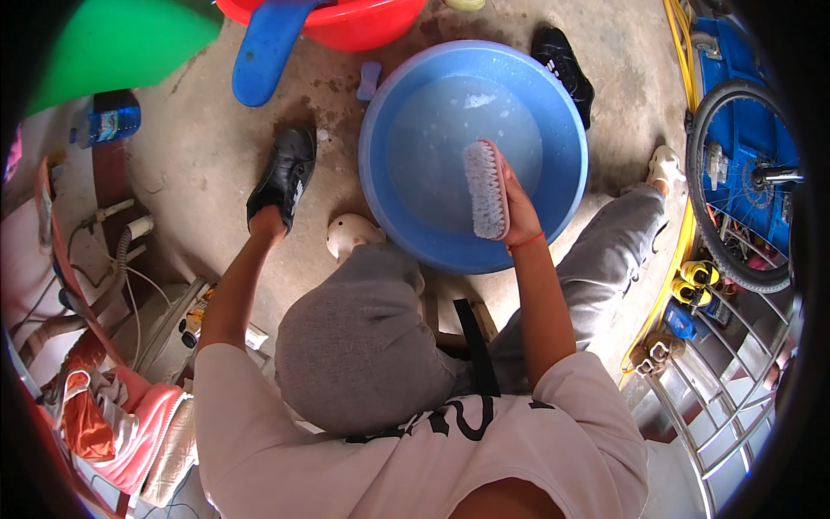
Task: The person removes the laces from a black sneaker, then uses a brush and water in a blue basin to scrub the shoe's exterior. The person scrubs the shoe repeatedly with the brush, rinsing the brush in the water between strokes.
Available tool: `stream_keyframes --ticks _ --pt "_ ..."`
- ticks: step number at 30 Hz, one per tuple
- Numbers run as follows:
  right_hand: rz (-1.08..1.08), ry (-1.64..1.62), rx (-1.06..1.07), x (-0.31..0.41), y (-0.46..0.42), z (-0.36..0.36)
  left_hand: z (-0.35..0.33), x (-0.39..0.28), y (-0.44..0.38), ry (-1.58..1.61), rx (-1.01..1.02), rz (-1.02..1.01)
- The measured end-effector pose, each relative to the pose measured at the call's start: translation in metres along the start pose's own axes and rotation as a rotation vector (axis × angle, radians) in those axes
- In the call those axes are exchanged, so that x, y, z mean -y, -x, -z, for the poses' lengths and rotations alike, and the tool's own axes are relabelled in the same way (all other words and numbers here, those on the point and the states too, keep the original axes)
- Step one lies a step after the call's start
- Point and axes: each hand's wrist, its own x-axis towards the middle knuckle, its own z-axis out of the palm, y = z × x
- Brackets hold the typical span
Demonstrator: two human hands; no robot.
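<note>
My left hand [268, 225] reaches into the opening of a black shoe [285, 172], so its fingers are hidden. That shoe has white markings on its side and is held left of a round blue plastic basin [376, 175]. Over the basin's right half, my right hand [521, 211] grips a pink-backed scrubbing brush [486, 189], its pale bristles turned left. Cloudy water [428, 162] with a little foam lies in the basin. Beyond the basin's upper right rim, a second black shoe [564, 74] rests on the concrete floor.
A blue insole [262, 65] leans over the rim of a red basin [363, 29]. A small bluish-purple block [369, 81] lies beside the blue basin. Left are a plastic bottle [117, 123] and cables; right stand a bicycle wheel [703, 214] and a metal shoe rack [720, 396].
</note>
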Motion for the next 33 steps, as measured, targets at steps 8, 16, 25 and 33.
stream_keyframes --ticks 8,16,25,33 --pt "0.016 -0.014 -0.025 0.002 0.001 -0.001 -0.007 0.006 0.002 0.13 -0.158 -0.179" --pt "-0.001 -0.004 -0.012 -0.002 -0.002 0.004 -0.021 0.022 -0.011 0.165 -0.066 -0.179" --pt "0.03 0.003 -0.019 -0.003 -0.001 0.006 -0.018 0.01 0.002 0.225 -0.224 -0.238" --pt "0.02 -0.013 -0.021 0.0 0.0 0.002 -0.02 0.01 -0.005 0.176 -0.097 -0.068"
